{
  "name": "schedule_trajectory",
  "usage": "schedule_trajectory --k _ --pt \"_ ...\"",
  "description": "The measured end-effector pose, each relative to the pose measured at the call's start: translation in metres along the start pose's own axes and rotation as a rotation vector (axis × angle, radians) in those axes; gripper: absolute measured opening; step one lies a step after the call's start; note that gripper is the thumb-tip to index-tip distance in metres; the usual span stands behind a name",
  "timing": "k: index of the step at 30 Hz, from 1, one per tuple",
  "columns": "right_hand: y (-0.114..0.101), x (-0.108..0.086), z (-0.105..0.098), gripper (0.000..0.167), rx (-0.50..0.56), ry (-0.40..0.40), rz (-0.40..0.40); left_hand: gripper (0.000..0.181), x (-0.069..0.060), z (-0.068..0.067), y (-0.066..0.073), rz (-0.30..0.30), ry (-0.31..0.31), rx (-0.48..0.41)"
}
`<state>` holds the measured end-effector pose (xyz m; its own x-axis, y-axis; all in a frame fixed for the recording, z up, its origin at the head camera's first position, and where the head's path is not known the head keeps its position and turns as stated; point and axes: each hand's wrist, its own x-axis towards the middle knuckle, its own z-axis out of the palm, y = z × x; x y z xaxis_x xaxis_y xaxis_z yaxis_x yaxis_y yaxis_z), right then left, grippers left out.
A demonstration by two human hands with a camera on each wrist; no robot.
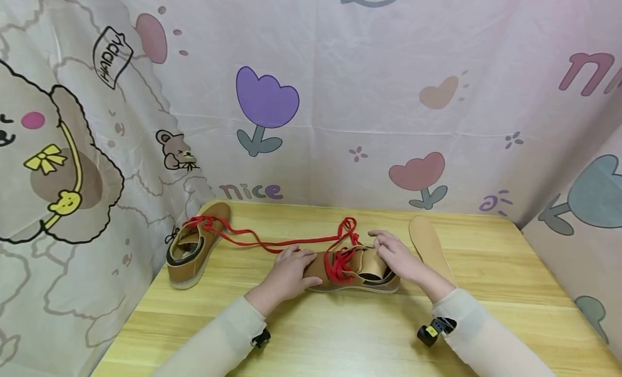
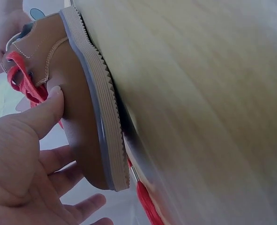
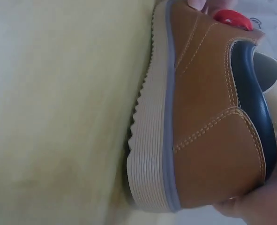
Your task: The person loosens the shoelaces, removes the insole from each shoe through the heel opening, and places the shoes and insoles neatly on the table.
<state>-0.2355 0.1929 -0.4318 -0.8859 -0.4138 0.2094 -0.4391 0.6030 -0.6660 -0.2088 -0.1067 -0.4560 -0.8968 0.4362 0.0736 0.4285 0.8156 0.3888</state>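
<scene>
A brown lace-up shoe (image 1: pixel 318 268) with red laces (image 1: pixel 342 262) stands sideways on the table. My left hand (image 1: pixel 285 271) holds its toe, the thumb (image 2: pixel 49 112) pressed on the near side and the fingers round the far side. In the shoe's opening sits a bent tan piece (image 1: pixel 373 263), by its look an insole. My right hand (image 1: pixel 396 255) is over the heel with bent fingers at this piece. In the right wrist view, part of that hand (image 3: pixel 250 206) touches the back of the dark-lined collar (image 3: pixel 250 98); its fingertips are mostly out of sight.
A second brown shoe (image 1: pixel 189 253) stands at the table's left side. A long red lace (image 1: pixel 279 243) runs between the two shoes. Right of my right hand, a flat tan insole (image 1: pixel 430 244) lies on the wooden table (image 1: pixel 320 339). A printed curtain (image 1: pixel 330 96) hangs behind.
</scene>
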Motion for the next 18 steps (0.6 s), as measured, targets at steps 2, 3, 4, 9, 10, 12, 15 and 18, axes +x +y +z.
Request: schedule_trajectory --k 2,3,4,9,10,12,15,18 --pt "-0.001 0.001 -0.003 0.025 -0.046 0.015 0.028 0.065 0.0 0.0 0.0 0.0 -0.002 0.007" --pt "-0.003 0.002 -0.004 0.026 -0.076 0.017 0.042 0.065 0.0 0.0 0.0 0.0 -0.002 0.009" --pt "-0.004 0.003 -0.006 0.027 -0.107 0.018 0.057 0.065 0.0 -0.001 0.0 0.001 -0.001 0.009" --pt "-0.012 0.007 -0.009 0.03 -0.158 -0.039 0.076 0.065 0.0 -0.004 0.003 -0.007 -0.001 0.004" --pt "-0.013 0.008 -0.008 0.03 -0.151 -0.052 0.066 0.065 0.0 -0.004 0.003 -0.008 -0.001 0.004" --pt "-0.012 0.008 -0.005 0.03 -0.127 -0.075 0.039 0.064 0.0 -0.004 0.003 -0.01 -0.003 0.009" --pt "-0.011 0.008 -0.004 0.032 -0.061 -0.079 0.001 0.064 -0.001 -0.003 0.003 -0.012 -0.006 0.015" --pt "-0.011 0.006 -0.006 0.035 0.02 -0.066 -0.004 0.065 -0.002 -0.002 0.003 -0.012 -0.008 0.022"
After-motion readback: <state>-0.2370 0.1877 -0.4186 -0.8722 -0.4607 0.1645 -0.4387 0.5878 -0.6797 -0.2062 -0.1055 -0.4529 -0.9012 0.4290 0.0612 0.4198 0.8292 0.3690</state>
